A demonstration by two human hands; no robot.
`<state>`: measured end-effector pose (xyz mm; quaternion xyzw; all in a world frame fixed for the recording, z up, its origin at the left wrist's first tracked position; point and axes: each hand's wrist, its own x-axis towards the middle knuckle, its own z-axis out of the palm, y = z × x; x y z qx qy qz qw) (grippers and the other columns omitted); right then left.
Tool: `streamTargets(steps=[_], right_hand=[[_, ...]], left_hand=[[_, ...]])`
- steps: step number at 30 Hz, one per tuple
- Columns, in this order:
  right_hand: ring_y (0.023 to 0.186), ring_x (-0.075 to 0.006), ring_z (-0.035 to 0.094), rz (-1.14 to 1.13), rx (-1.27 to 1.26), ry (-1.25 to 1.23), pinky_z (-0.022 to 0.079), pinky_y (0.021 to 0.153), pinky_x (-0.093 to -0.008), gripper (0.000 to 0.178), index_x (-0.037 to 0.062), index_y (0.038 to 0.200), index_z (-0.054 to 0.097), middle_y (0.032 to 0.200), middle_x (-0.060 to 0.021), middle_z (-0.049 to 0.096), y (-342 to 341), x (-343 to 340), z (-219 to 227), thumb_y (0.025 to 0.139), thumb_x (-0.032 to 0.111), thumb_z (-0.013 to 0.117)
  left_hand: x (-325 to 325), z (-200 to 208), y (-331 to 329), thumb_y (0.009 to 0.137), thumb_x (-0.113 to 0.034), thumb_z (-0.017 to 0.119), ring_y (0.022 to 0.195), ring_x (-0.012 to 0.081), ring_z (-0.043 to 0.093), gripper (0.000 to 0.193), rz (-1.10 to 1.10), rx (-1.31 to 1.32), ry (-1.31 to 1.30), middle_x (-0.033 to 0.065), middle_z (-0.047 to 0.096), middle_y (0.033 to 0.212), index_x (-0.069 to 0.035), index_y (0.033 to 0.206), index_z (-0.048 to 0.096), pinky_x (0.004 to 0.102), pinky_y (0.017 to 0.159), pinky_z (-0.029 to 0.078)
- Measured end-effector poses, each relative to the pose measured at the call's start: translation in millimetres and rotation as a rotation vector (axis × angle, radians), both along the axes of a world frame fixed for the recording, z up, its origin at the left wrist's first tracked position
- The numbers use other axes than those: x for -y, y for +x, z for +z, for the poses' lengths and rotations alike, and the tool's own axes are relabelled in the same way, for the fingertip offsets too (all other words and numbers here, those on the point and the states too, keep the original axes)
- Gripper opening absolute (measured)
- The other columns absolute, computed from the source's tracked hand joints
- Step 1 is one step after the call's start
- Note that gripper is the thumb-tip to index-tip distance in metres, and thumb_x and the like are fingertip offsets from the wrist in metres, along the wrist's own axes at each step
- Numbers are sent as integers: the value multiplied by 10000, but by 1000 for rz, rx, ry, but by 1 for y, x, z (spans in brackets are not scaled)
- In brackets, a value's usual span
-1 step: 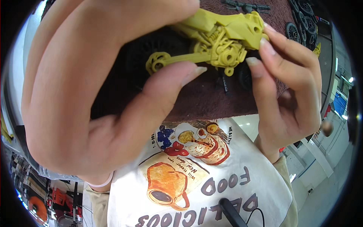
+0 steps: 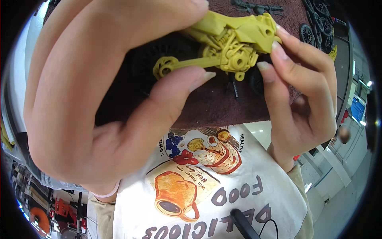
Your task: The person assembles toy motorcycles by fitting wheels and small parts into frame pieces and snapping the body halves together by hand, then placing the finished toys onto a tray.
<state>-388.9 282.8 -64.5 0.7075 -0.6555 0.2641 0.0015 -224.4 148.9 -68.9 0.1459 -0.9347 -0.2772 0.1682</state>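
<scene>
A yellow plastic toy motorcycle body [image 2: 232,40] is held up between my two hands. A molded engine and a long rear arm ending in a ring show on it. My left hand [image 2: 91,87] curves around its left side, fingers at the upper edge and thumb below the rear arm. At its right end, my right hand [image 2: 304,83] pinches the body with the fingertips. Behind it are a dark spoked wheel [image 2: 157,53], partly hidden by my left hand, and a second dark wheel [image 2: 257,83]. A thin black part [image 2: 234,87] shows below the engine.
A dark red-brown cloth [image 2: 223,109] covers the work surface. At its far side lies a black handlebar-like part [image 2: 258,7]. Several black toy wheels [image 2: 314,28] are heaped at the far right, near a yellow piece [image 2: 333,51]. A black rod [image 2: 244,225] rises before my printed shirt.
</scene>
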Motion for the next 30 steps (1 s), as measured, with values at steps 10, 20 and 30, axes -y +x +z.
streamTargets(steps=[10, 20, 30], right_hand=[[955, -271, 656, 32, -165, -13, 519, 851, -298, 240, -61, 953, 673, 1055, -250, 647, -11, -12, -9, 723, -84, 739], [980, -274, 655, -137, -70, -13, 496, 885, -315, 195, -57, 967, 694, 1088, -207, 656, -7, -14, -11, 778, -13, 712], [1019, -180, 550, -132, 528, 237, 410, 910, -281, 212, -24, 917, 609, 1076, -127, 601, -39, -8, 9, 744, -5, 730]], left_hand=[[-11, -33, 8, 711, 77, 683, 1035, 232, 604, 371, 69, -274, 97, 204, 616, 1132, 102, 1077, 626, 292, 924, 455], [-7, -24, -1, 705, 82, 703, 1005, 208, 610, 333, 51, -353, 150, 153, 637, 1091, 63, 1033, 654, 273, 903, 452], [-8, -8, -4, 685, 67, 717, 980, 226, 620, 339, 91, -255, 164, 164, 635, 1074, 62, 1019, 657, 292, 875, 473]])
